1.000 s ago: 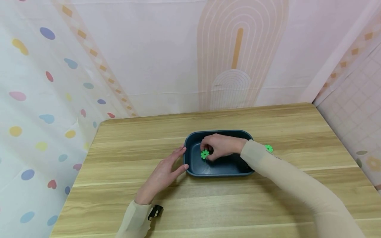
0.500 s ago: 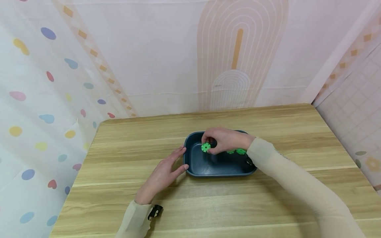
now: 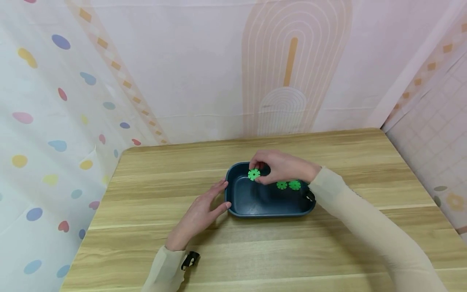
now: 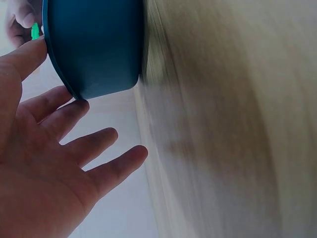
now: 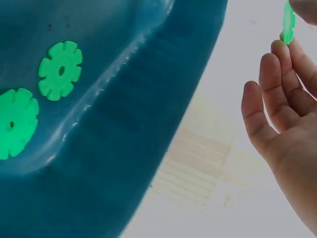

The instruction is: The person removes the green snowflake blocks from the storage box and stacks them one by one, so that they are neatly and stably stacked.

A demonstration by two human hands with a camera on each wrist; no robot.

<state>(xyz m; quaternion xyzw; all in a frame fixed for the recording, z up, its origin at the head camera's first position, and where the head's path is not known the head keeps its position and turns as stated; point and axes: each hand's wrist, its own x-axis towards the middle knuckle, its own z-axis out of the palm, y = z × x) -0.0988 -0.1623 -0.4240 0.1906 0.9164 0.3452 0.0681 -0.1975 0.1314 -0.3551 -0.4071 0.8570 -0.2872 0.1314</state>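
Note:
Between thumb and fingertips my right hand (image 3: 279, 166) pinches a green notched disc (image 3: 254, 174), held over the back left part of a dark blue plastic bin (image 3: 270, 215). In the right wrist view the pinched disc shows edge-on at the top right. Two more green notched discs (image 5: 60, 71) lie on the bin's floor near its right end, side by side. My left hand (image 3: 198, 211) touches the bin's left end with thumb and fingertips, its fingers spread and fairly straight. In the left wrist view two of its fingers hang apart from the bin's wall (image 4: 94, 49).
The bin stands on a wood-grain table (image 3: 164, 174). A printed curtain (image 3: 189, 73) hangs behind the table's far edge, and more patterned cloth covers both sides. A small black device (image 3: 190, 259) sits at the left wrist.
My right hand has risen from inside the bin toward its back edge, lifting the pinched disc. Two discs at the right end have come into sight. The left hand stays put.

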